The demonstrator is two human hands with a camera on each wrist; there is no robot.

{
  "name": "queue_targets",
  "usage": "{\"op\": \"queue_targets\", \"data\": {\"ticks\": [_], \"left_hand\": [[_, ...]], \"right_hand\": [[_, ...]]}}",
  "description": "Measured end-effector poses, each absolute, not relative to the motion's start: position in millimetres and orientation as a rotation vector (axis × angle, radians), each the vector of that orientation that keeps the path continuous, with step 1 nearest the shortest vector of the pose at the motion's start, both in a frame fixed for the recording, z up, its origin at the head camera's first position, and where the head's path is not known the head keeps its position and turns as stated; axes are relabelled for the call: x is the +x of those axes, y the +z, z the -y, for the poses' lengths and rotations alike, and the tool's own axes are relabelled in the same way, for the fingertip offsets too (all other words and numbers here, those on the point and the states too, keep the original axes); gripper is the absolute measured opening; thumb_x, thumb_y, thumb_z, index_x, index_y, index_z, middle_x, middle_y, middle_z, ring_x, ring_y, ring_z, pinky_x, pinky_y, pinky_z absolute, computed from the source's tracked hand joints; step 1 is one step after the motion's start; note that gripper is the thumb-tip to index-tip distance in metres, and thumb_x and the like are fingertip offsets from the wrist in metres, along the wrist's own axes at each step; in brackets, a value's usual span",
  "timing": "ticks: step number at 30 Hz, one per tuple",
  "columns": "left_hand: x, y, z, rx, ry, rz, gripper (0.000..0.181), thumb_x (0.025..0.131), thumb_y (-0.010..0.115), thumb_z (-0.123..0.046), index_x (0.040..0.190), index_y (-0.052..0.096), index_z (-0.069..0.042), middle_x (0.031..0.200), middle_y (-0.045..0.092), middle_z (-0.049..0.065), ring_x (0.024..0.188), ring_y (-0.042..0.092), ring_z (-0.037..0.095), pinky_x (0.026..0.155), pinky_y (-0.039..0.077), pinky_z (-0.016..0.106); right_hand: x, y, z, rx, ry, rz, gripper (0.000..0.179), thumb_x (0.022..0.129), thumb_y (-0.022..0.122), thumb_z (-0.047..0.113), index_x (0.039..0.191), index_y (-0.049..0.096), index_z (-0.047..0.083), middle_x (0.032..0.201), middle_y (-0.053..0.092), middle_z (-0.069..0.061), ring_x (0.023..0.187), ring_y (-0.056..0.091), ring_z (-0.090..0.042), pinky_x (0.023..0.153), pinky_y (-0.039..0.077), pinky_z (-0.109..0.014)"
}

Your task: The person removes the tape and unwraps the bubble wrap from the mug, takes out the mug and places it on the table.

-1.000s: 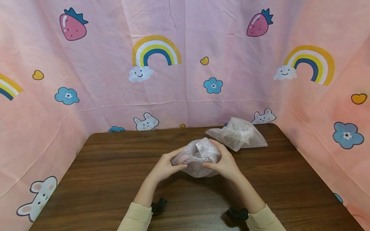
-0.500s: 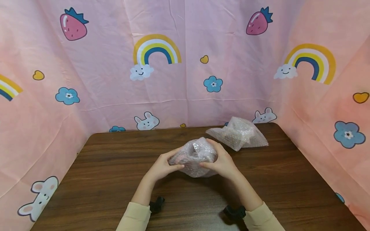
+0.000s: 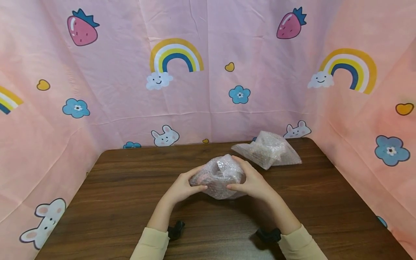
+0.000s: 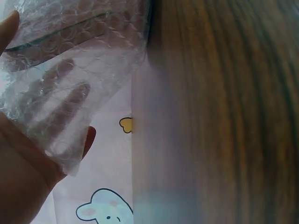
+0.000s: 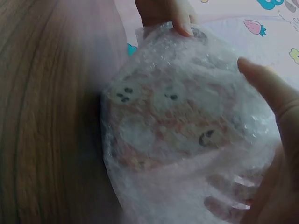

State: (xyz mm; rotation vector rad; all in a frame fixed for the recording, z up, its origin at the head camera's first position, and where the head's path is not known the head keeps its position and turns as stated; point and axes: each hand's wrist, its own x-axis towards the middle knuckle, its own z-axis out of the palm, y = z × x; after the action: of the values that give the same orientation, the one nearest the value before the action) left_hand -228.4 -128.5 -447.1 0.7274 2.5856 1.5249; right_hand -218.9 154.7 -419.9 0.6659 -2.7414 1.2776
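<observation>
Both hands hold a package in clear bubble wrap (image 3: pixel 221 180) low over the table, near its middle in the head view. My left hand (image 3: pixel 180 187) grips its left side, thumb in front. On the right side, my right hand (image 3: pixel 255 183) does the same. In the right wrist view a reddish surface with pale, dark-marked patches shows blurred through the bubble wrap (image 5: pixel 168 116); the item's kind cannot be told. The left wrist view shows fingers behind a loose flap of the wrap (image 4: pixel 103 70), and a dark line runs across the contents.
A second bubble-wrapped bundle (image 3: pixel 271 151) lies at the back right of the brown wooden table (image 3: pixel 130 173). Pink printed cloth (image 3: pixel 208 104) hangs behind the table and along both sides. Black wrist mounts (image 3: pixel 176 230) sit under the forearms.
Both hands and the wrapped package have shifted slightly left since one second ago, with little movement in the last half second. The bundle at the back stays where it was.
</observation>
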Motion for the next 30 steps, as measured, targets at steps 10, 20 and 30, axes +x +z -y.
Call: {"op": "queue_targets", "data": {"ticks": [10, 20, 30], "left_hand": [[-228.6, -438.3, 122.3, 0.673, 1.453, -2.654, 0.079, 0.079, 0.079, -0.039, 0.146, 0.039, -0.035, 0.144, 0.045, 0.002, 0.128, 0.044, 0.026, 0.102, 0.036, 0.052], [-227.4, -423.0, 112.7, 0.783, 1.489, -2.693, 0.072, 0.084, 0.074, -0.038, 0.146, 0.041, -0.025, 0.145, 0.044, 0.004, 0.131, 0.040, 0.026, 0.103, 0.034, 0.052], [-225.6, -423.4, 101.0, 0.872, 1.503, -2.693, 0.054, 0.087, 0.072, -0.035, 0.137, 0.054, -0.022, 0.143, 0.046, 0.002, 0.131, 0.040, 0.027, 0.101, 0.035, 0.054]], "right_hand": [[-229.2, -405.4, -170.2, 0.943, 1.109, 2.655, 0.078, 0.084, 0.072, 0.045, 0.149, 0.036, 0.021, 0.147, 0.038, -0.004, 0.135, 0.032, -0.027, 0.104, 0.030, -0.057], [-232.4, -380.5, -166.5, 1.198, 0.778, 2.541, 0.048, 0.094, 0.063, 0.035, 0.139, 0.052, 0.023, 0.145, 0.041, -0.010, 0.131, 0.038, -0.031, 0.100, 0.035, -0.057], [-232.0, -368.8, -154.0, 1.317, 0.456, 2.541, 0.029, 0.092, 0.066, 0.022, 0.121, 0.068, 0.024, 0.138, 0.049, -0.011, 0.128, 0.043, -0.033, 0.099, 0.038, -0.056]]}}
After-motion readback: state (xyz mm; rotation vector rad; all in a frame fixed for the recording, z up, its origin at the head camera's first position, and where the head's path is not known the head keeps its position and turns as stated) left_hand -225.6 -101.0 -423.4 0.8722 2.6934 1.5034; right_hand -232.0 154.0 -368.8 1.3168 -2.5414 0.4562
